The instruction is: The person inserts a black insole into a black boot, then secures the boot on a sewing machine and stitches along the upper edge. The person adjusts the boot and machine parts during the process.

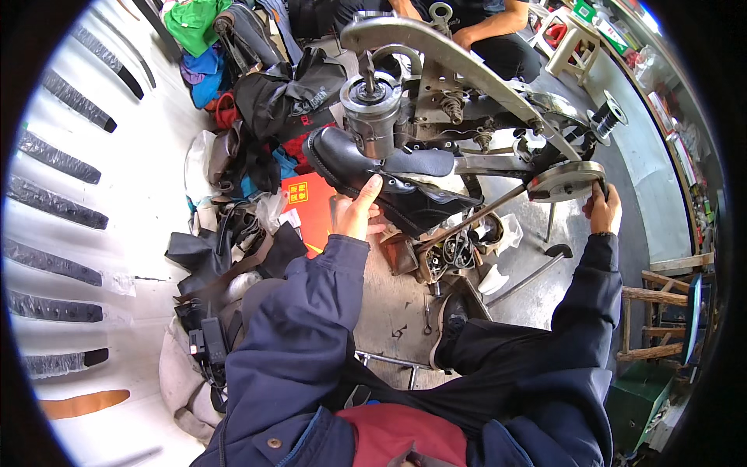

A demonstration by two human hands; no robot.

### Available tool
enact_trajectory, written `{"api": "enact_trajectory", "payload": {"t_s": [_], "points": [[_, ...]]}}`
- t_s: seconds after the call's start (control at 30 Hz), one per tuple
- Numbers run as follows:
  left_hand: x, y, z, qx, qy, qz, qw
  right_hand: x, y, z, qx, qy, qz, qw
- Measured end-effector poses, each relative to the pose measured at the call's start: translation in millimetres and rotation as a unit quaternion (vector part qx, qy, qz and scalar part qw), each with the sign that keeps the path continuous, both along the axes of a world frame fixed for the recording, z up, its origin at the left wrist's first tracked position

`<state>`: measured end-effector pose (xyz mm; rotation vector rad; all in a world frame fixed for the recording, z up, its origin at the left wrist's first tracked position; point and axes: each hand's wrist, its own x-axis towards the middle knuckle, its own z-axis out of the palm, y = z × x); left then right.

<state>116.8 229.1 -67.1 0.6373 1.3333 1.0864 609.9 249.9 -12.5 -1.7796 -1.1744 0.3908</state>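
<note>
A black leather shoe (337, 159) sits on the arm of a metal shoe-stitching machine (482, 66), under its upright cylindrical head (369, 117). Its toe points left and its dark sole edge faces me. My left hand (356, 214) grips the shoe at that edge, thumb raised against it and fingers curled below. To the right, my right hand (604, 210) is closed at the rim of the machine's round handwheel (566, 182). Exactly what its fingers wrap there is partly hidden.
Bags and clothes (284, 93) pile up at the left, near a red printed box (307, 206). Tools lie in a bin (447, 257) below the machine. Another person's hand (467, 35) shows beyond it. A wooden stool (657, 311) stands at the right.
</note>
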Motion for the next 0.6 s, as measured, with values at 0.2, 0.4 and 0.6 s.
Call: {"api": "enact_trajectory", "payload": {"t_s": [0.2,0.4,0.6], "points": [[-1.8,7.1,-5.2,0.000,-0.046,0.001,0.999,-16.4,-0.5,-73.4,-0.232,-0.008,-0.013,0.973],[1.0,-0.3,11.1,0.002,0.040,0.001,0.999,-96.7,-14.3,-22.3,-0.136,0.110,0.220,0.960],[-0.2,1.0,20.9,0.012,0.058,-0.017,0.998,-29.9,-4.8,21.1,0.039,-0.038,0.010,0.998]]}}
